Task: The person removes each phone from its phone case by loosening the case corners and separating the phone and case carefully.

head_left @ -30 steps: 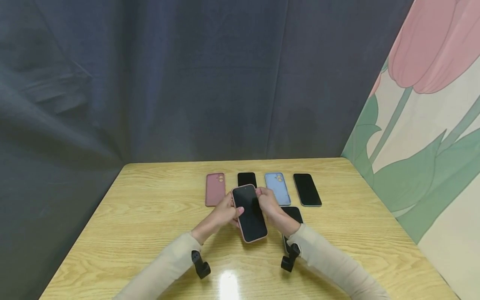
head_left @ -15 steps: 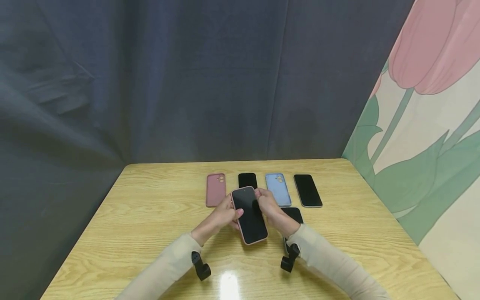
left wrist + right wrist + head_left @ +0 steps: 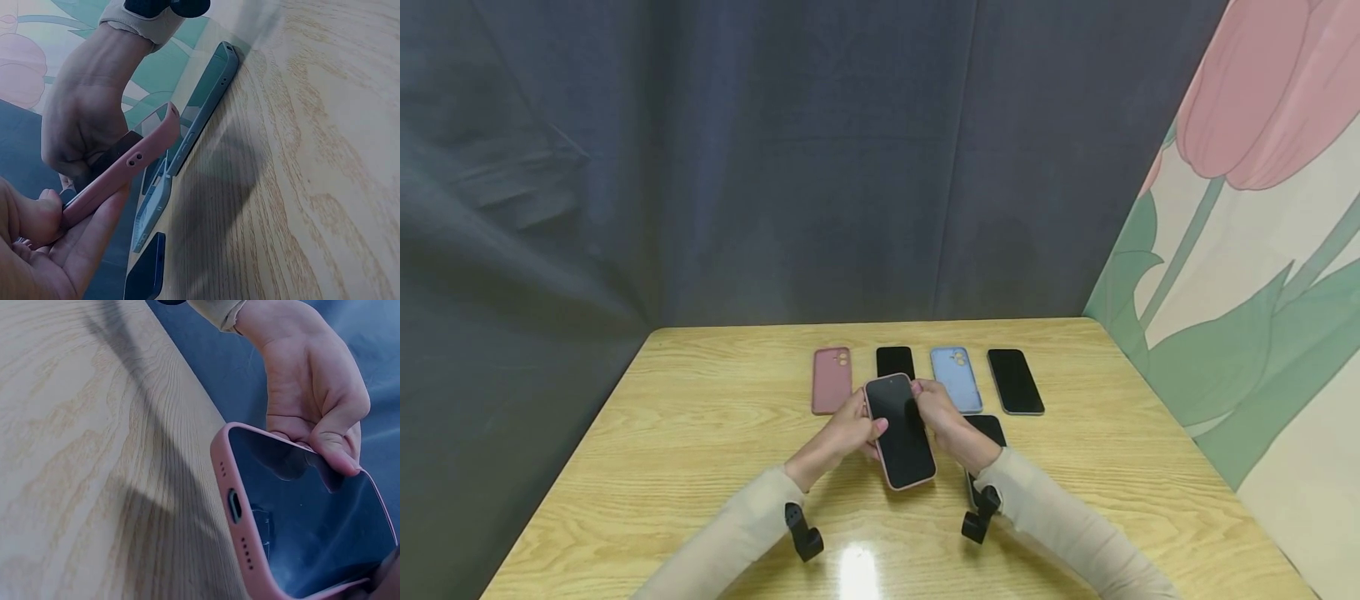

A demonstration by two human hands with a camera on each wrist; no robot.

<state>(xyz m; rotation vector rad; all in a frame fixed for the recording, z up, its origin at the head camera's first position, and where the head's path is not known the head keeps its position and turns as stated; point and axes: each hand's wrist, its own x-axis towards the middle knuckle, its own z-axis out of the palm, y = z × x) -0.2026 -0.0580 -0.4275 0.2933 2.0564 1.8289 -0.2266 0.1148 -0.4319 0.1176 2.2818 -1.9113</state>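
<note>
A smartphone point(image 3: 904, 437) with a dark screen sits in a pink phone case point(image 3: 262, 565), held up over the table by both hands. My left hand point(image 3: 848, 429) grips its left long side, thumb over the screen edge and fingers underneath. At the upper right corner, my right hand point(image 3: 936, 407) pinches the case edge. In the left wrist view the pink case point(image 3: 125, 172) shows its side buttons, and the right wrist view shows the port cutout in its bottom edge. Partly under my right forearm lies another phone point(image 3: 987, 427) on the table.
Along the far part of the wooden table point(image 3: 715, 400) lie a dark pink phone case point(image 3: 831, 381), a black phone point(image 3: 894, 360) partly hidden by the held one, a light blue case point(image 3: 956, 379) and another black phone point(image 3: 1015, 381). A dark curtain point(image 3: 805, 167) hangs behind.
Nearly still. The held phone and both hands stay in place over the last second, with only a tiny shift in the view.
</note>
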